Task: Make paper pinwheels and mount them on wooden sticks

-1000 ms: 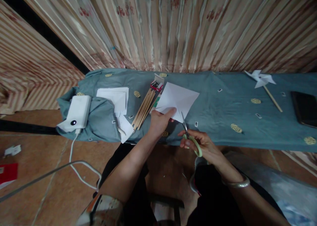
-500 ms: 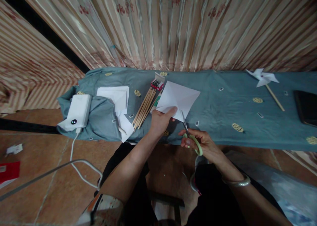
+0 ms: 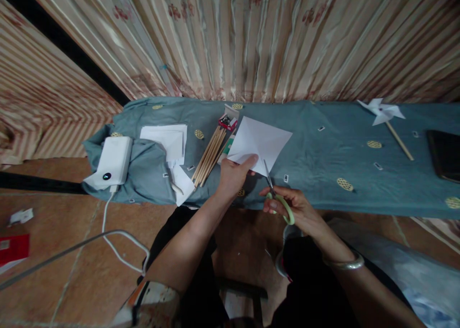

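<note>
My left hand (image 3: 235, 174) pinches a square sheet of white paper (image 3: 260, 139) by its near left edge, thumb on top. Faint crease lines run across the sheet. In my right hand (image 3: 287, 204) is a pair of scissors (image 3: 286, 212) with light green handles, my fingers closed in the loops. The blades point away from me and sit at the sheet's near corner, overlapping the paper. Just left of the sheet lie several wooden sticks (image 3: 210, 156), partly beside a green and white item (image 3: 227, 146). A small red box (image 3: 228, 119) of dark metal pieces stands at their far end.
A paper pinwheel (image 3: 383, 111) on a stick lies to the right, beside a dark flat object (image 3: 443, 154). Leftward are white paper pieces (image 3: 168, 139) and a white power bank (image 3: 114, 161) with a cable. A grey-blue cloth (image 3: 312, 151) covers the table; curtains (image 3: 266, 45) hang behind.
Almost nothing differs. The paper's far right corner has shifted very slightly, while both hands and the scissors keep nearly the same place.
</note>
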The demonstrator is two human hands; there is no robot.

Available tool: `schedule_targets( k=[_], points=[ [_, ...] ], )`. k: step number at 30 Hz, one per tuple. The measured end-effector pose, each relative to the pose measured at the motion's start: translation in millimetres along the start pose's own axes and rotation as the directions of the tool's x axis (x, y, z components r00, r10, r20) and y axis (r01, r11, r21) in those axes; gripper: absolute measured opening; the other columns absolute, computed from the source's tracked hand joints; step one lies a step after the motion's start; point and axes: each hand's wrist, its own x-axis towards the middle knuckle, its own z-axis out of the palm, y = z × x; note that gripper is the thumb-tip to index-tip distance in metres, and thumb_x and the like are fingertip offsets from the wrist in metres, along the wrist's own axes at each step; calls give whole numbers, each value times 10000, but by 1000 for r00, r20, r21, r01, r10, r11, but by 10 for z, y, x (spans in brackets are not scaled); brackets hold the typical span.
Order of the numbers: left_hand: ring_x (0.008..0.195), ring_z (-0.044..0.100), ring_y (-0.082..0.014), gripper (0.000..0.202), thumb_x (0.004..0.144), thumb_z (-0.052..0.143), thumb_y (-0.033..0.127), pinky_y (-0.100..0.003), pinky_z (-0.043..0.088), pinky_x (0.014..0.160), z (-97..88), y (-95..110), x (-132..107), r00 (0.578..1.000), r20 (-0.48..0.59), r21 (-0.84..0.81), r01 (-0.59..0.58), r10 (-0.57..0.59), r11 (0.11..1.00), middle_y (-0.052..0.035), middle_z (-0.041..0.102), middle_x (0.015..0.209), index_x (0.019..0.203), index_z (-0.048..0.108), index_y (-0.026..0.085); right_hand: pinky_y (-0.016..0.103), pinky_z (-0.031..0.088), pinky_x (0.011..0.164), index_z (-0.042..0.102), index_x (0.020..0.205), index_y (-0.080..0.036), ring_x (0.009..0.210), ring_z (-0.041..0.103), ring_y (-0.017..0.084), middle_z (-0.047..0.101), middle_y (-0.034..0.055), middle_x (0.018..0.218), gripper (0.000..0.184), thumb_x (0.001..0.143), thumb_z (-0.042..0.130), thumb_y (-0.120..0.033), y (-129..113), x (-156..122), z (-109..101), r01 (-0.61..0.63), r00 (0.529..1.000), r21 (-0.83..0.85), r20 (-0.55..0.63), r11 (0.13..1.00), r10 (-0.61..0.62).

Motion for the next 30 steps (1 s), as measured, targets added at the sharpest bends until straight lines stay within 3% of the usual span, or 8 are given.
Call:
schedule_targets(
  k=[12, 25, 30],
  points=[
    [548, 554, -127, 180, 611, 748, 295, -241, 447, 469, -1, 9, -6, 1000, 13, -22, 8, -8, 1000, -50, 684, 708, 676, 671, 146, 240, 417, 561, 689, 926, -181, 601, 542, 120, 631, -1, 654, 446, 712, 734, -569, -1, -4, -5, 5, 1000, -10, -7, 1000, -5],
    [571, 567, -137, 196, 620, 740, 301, -246, 462, 493, -9, 25, 1, 1000, -4, 3, 22, -22, 1000, -59, 686, 725, 707, 679, 137, 225, 439, 514, 687, 844, -182, 542, 554, 112, 607, -28, 575, 457, 580, 829, -526, -24, 20, 62, -40, 996, 89, -78, 995, 47],
    [534, 550, -132, 183, 623, 758, 302, -261, 444, 485, 3, -2, -7, 1000, 7, -6, 14, -14, 1000, -47, 675, 695, 684, 672, 153, 230, 438, 536, 694, 886, -176, 552, 549, 109, 624, -23, 602, 431, 627, 810, -501, 43, 15, 32, -14, 995, 45, -102, 999, 19]
  ],
)
